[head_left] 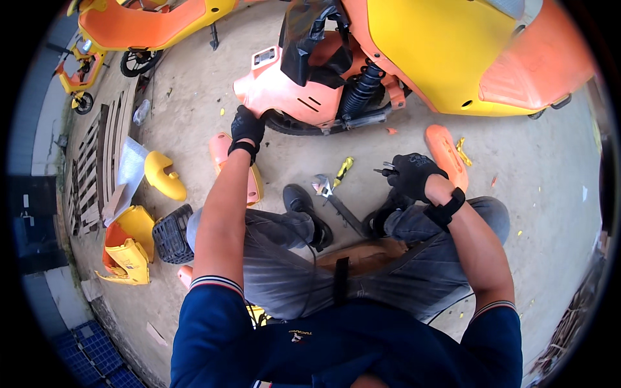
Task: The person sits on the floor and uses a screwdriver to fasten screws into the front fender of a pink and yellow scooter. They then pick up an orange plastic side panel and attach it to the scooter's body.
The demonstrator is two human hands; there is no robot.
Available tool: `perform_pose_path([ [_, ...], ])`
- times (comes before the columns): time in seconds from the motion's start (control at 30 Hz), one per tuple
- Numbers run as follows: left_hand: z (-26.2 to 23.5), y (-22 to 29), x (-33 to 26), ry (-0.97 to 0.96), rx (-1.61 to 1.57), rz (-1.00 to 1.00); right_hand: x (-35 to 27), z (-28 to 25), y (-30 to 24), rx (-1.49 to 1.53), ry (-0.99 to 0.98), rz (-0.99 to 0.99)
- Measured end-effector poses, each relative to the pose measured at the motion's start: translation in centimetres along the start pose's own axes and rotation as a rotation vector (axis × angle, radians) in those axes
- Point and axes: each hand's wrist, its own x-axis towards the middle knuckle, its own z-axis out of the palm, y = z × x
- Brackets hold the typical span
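Observation:
In a black glove, my left hand (247,127) is closed on the lower edge of a pink plastic cover (297,90) over the wheel of a yellow-and-orange scooter (420,52). My right hand (414,176), also gloved, grips a small dark tool (386,170) with thin ends pointing left; its exact kind is unclear. This hand is apart from the scooter, above my right shoe. Between my feet lie an adjustable wrench (339,210) and a yellow-and-black screwdriver (343,171). Black plastic wrap (307,45) hangs over the cover, beside a black shock absorber (364,90).
An orange panel (446,157) lies right of my right hand, and a pink panel (223,150) beneath my left forearm. Yellow parts (163,174), a black crate (172,236) and a wooden pallet (90,161) are at left. More scooters (152,29) stand at the far left.

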Motion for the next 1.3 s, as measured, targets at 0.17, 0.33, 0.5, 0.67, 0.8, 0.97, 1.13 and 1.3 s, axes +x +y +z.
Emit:
perform_pose_path([
  [0.17,1.6,-0.5,1.6,0.045,0.008,-0.001,-0.1,0.2,0.8,0.018,0.004,0.01],
  [0.33,1.7,-0.3,1.2,0.083,-0.051,0.014,0.1,0.1,0.8,0.014,0.0,0.022],
  [0.5,-0.1,0.5,-0.7,0.027,-0.005,-0.047,0.0,0.0,0.2,0.012,0.005,-0.001],
  [0.67,-0.5,0.6,-1.3,0.012,0.008,-0.036,-0.2,-0.1,0.0,0.017,0.009,0.015],
  [0.8,0.9,0.5,-0.1,0.064,-0.042,-0.014,-0.1,-0.2,0.1,-0.004,-0.02,0.056],
  [0.97,2.6,-0.4,-1.6,-0.054,-0.118,-0.153,0.0,-0.2,-0.1,-0.011,-0.027,0.008],
  [1.13,4.8,0.3,-3.1,-0.616,-1.091,-0.501,0.0,0.2,-0.2,-0.027,-0.007,-0.015],
  [1.3,5.9,2.0,-3.7,-0.015,-0.749,0.748,-0.1,0.2,-0.2,-0.014,-0.022,0.015],
])
